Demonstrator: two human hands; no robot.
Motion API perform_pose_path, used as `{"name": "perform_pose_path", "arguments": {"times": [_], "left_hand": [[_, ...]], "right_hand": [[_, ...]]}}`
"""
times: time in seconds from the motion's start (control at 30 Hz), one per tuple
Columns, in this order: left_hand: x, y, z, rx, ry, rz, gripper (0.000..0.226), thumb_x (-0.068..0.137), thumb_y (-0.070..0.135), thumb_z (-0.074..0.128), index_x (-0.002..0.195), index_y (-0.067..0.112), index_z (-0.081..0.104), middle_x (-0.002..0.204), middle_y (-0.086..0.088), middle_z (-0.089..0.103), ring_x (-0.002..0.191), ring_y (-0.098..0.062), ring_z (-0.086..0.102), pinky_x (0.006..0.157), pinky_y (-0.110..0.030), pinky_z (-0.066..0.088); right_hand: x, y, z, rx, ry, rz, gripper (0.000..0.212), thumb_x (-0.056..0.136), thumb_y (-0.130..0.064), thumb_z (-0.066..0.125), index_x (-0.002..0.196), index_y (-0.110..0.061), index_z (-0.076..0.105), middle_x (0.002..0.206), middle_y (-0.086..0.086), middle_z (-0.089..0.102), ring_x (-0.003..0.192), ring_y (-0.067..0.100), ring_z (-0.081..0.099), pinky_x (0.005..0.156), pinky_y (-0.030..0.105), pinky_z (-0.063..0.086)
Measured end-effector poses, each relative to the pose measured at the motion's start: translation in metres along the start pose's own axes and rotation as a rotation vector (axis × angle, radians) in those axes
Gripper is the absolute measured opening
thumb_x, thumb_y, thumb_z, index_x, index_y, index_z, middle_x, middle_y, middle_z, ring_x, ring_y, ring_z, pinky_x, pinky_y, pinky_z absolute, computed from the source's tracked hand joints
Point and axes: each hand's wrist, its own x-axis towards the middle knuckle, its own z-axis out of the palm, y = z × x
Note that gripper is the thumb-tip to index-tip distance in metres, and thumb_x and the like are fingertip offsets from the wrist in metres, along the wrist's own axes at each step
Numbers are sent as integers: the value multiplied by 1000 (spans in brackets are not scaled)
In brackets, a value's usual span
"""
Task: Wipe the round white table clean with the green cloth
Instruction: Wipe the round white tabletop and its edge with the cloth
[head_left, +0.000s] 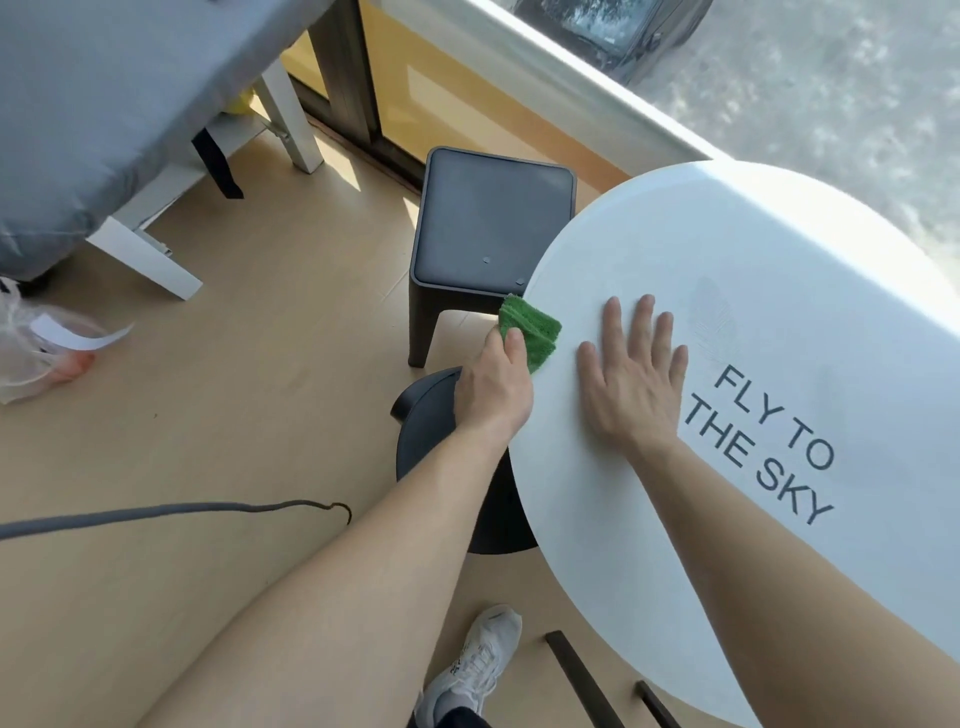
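The round white table (753, 270) fills the right side of the view, printed with "FLY TO THE SKY" and a faint feather. At its left rim my left hand (493, 389) grips the folded green cloth (532, 330), which is pressed over the table's edge. My right hand (631, 374) lies flat on the tabletop just right of the cloth, fingers spread, holding nothing.
A black square stool (493, 223) stands just beyond the table's left edge and a black round base (431, 421) sits under my left wrist. A grey cable (171, 512) crosses the wooden floor. A grey-cushioned white bench (130, 130) is at far left. My white shoe (478, 665) is below.
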Motion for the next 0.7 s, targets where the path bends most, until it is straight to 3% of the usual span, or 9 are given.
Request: {"name": "perform_pose_path", "arguments": {"times": [0.2, 0.3, 0.4, 0.5, 0.7], "left_hand": [[-81, -43, 1, 1, -108, -55, 43, 103, 50, 18, 100, 23, 52, 91, -1, 63, 88, -25, 59, 82, -43, 47], [-57, -25, 1, -13, -65, -95, 40, 103, 47, 20, 103, 19, 48, 98, -5, 63, 92, -29, 58, 85, -45, 47], [-5, 6, -2, -17, -3, -60, 40, 104, 45, 21, 107, 15, 47, 109, -11, 62, 101, -35, 56, 84, -43, 43], [11, 8, 2, -50, 3, -28, 42, 104, 46, 22, 109, 14, 49, 112, -11, 63, 103, -36, 55, 85, -42, 42], [-82, -42, 9, -115, -99, -147, 37, 103, 50, 22, 89, 24, 44, 80, 0, 61, 78, -24, 57, 70, -38, 38]], "right_hand": [[61, -3, -22, -8, -52, -50, 63, 97, -56, 13, 155, -37, -4, 164, -2, -15, 150, 22, -15, 120, 49, -6], [54, -7, -20, -10, 2, -60, 64, 98, -55, 12, 156, -33, -1, 165, -1, -12, 151, 22, -12, 120, 49, -4], [24, -9, -10, 5, 113, 96, 65, 98, -55, 14, 157, -28, 6, 165, 2, -8, 151, 24, -8, 120, 50, -3], [-13, -8, 5, 63, 72, 178, 68, 95, -58, 16, 156, -33, 0, 165, 1, -13, 150, 25, -14, 120, 50, -6], [4, -8, 4, 39, 63, 132, 68, 96, -61, 14, 156, -36, -4, 164, -1, -16, 150, 23, -17, 120, 49, -8]]}}
